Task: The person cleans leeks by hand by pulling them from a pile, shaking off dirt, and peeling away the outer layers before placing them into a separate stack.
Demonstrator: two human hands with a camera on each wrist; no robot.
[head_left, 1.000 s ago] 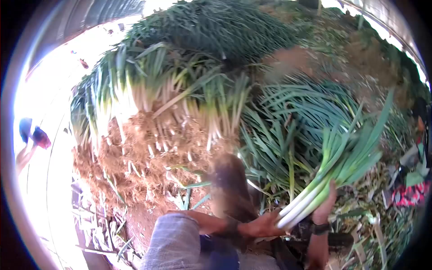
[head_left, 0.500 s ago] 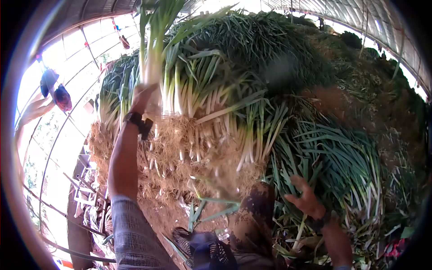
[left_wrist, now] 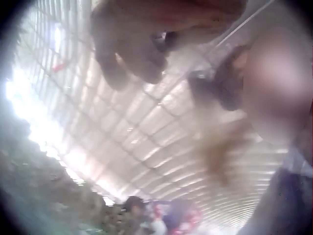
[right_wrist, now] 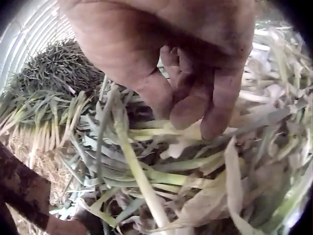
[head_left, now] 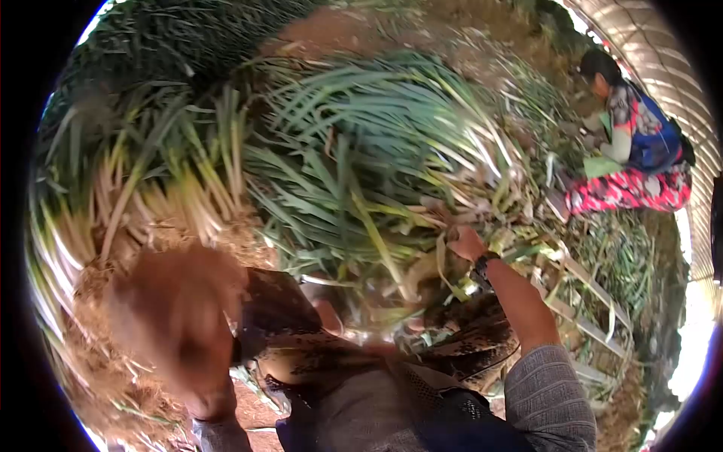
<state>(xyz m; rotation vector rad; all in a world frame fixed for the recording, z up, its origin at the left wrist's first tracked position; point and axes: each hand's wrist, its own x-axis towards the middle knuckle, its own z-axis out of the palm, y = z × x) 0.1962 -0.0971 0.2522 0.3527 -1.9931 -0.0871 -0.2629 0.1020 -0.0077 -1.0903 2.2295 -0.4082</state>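
In the head view my left hand is a blurred shape, raised close to the camera in front of the root ends. The left wrist view shows its loosely bent fingers against the roof, holding nothing. My right hand reaches down to withered leaves beside a heap of leeks. Seen by the right wrist, its bent fingers point down and overlap a pale yellow-green leek stalk and dry leaves. Between thumb and fingers I see nothing held.
More leeks stand in rows at the left, roots toward me. A person in a blue vest and pink patterned trousers sits at the right among leaf scraps. Pale slats lie right of my right arm.
A leek bundle, first in both hands, went to the left rows in my left hand, which has since come back without it. My right hand moved onto the leaves. The view swung right.
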